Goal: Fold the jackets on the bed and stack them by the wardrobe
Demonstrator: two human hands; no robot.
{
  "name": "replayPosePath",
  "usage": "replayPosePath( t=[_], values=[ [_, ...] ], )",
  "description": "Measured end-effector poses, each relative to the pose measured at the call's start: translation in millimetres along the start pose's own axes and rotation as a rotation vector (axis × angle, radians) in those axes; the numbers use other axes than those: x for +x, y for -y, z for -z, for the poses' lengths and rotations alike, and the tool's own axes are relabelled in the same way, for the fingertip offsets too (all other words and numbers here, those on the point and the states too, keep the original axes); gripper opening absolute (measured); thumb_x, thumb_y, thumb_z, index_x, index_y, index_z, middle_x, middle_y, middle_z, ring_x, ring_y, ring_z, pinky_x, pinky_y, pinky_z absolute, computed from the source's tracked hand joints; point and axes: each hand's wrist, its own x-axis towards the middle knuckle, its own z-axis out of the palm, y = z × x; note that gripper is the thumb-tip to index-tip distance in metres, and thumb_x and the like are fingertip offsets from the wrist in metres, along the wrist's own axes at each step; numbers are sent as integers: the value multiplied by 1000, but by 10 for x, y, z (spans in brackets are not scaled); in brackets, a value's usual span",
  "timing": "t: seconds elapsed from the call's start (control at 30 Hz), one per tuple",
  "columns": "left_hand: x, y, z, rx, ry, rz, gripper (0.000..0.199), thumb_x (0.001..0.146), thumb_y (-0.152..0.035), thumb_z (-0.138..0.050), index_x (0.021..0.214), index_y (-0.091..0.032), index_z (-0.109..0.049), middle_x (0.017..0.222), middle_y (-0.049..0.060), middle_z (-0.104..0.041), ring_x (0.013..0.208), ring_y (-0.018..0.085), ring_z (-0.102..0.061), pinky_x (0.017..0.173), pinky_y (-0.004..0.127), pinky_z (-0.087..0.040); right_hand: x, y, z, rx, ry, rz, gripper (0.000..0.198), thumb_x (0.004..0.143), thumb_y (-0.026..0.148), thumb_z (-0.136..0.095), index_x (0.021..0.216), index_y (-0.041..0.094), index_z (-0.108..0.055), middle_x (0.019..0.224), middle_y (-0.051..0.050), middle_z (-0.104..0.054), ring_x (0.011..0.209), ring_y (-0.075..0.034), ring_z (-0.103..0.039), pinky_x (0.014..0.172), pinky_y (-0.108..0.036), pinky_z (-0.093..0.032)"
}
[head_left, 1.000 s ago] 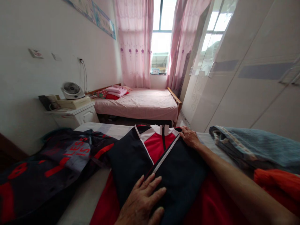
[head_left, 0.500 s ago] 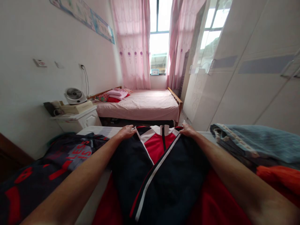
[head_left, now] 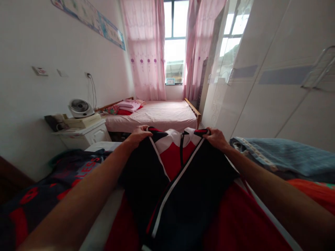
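Between my two arms hangs a track jacket (head_left: 193,188), dark navy with red and white panels, white piping and a dark zip at its white collar. My left hand (head_left: 140,135) is closed on its left shoulder. The right shoulder is pinched in my right hand (head_left: 216,136). The collar end is lifted, and the lower part drops toward the bottom of the view, where its hem is cut off. Red cloth (head_left: 235,212) spreads at the jacket's lower sides.
Dark clothes with red lettering (head_left: 65,177) lie at the left. Folded jeans (head_left: 282,155) sit on the right, above orange cloth (head_left: 311,193). Beyond stand a pink-sheeted bed (head_left: 162,113), a white bedside cabinet (head_left: 86,134) bearing a fan (head_left: 80,107), and a white wardrobe (head_left: 277,108).
Both hands have risen a little, lifting the jacket's shoulders and collar higher. The grip of each hand stays on the jacket. The view has shifted slightly.
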Motion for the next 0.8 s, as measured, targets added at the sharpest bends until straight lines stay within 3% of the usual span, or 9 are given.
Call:
replayPosePath(
  t=[0.1,0.2,0.27,0.33,0.4,0.5,0.6,0.67,0.8],
  values=[
    [-614,-391,319,47,37,-80,21,74,-13,-62,95,-8,-61,72,-5,-61,67,9,-57,67,19,-43,-525,-51,537,91,-266,216,21,80,30,-54,95,17,-58,91,-6,-61,83,-19,-58,74,-30,-44],
    [-1502,-420,562,364,136,-260,12,70,-21,-65,81,-16,-62,78,-4,-62,75,13,-56,70,18,-44,-1372,-242,913,109,-381,408,14,82,32,-54,86,19,-55,83,-5,-58,77,-19,-57,71,-31,-45],
    [-2134,-205,593,452,262,-339,5,73,-22,-60,71,-18,-58,88,1,-64,86,18,-57,76,22,-45,-2032,-429,971,119,-346,525,11,83,33,-54,83,22,-52,90,-6,-59,88,-20,-57,79,-33,-45],
    [-2671,103,524,475,277,-344,10,73,-16,-54,65,-20,-55,81,2,-63,85,17,-58,79,22,-45,-2649,-620,884,109,-245,590,12,80,34,-58,84,23,-54,93,-5,-61,95,-21,-57,83,-33,-44],
    [-3030,366,415,537,290,-313,13,72,-10,-51,66,-20,-55,82,2,-64,86,16,-60,76,20,-47,-3118,-763,736,57,-86,574,11,76,28,-63,85,25,-56,95,-2,-63,100,-21,-57,86,-32,-44],
    [-3219,477,305,601,248,-283,14,72,-8,-50,72,-21,-55,89,3,-65,90,16,-61,79,20,-47,-3436,-816,616,84,1,403,11,77,23,-58,89,24,-58,101,-4,-64,103,-21,-58,87,-32,-47],
    [-3186,321,309,603,137,-312,8,76,-14,-50,73,-20,-54,86,3,-64,90,17,-61,82,23,-47,-3427,-736,693,172,-89,287,9,81,27,-52,86,23,-57,100,-6,-63,101,-22,-59,86,-35,-48],
    [-3181,226,360,617,122,-328,8,78,-16,-49,72,-21,-53,86,3,-63,89,17,-62,81,22,-47,-3404,-706,777,197,-112,269,8,80,27,-51,85,23,-56,101,-7,-63,103,-22,-58,88,-37,-48],
    [-3297,275,504,723,221,-307,20,70,-9,-47,78,-22,-61,105,3,-64,102,18,-61,88,23,-47,-3489,-810,836,139,68,294,23,75,21,-50,96,24,-59,113,-6,-61,110,-24,-56,91,-40,-47]
  ],
)
